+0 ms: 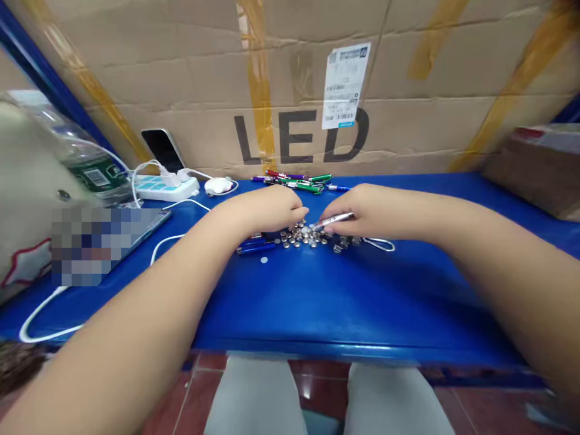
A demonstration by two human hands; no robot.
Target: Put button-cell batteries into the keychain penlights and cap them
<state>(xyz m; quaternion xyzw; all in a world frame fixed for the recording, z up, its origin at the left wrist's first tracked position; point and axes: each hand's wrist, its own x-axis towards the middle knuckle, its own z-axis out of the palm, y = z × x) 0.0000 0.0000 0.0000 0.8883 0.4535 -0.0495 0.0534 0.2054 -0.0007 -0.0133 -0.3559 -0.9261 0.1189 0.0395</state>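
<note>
Small round silvery pieces, like button cells (312, 236), lie in a loose pile on the blue table (362, 302). Over the pile's left side, my left hand (276, 208) is closed with its fingertips pinched together; what they hold, if anything, is hidden. My right hand (362, 211) grips a slim silver pen-like tool (341, 218) with dark lettering, its tip slanting down toward the pile. Blue tubes (256, 246) lie beside the pile, below my left wrist. One pale disc (264, 260) sits apart, nearer to me.
Several coloured pen-shaped sticks (303, 183) lie behind my hands. A large cardboard box (190, 72) walls the back. At left are a power strip (167, 190), a phone (162, 150), a bottle (97, 172) and white cables (158, 248). Another box (534, 169) stands at right.
</note>
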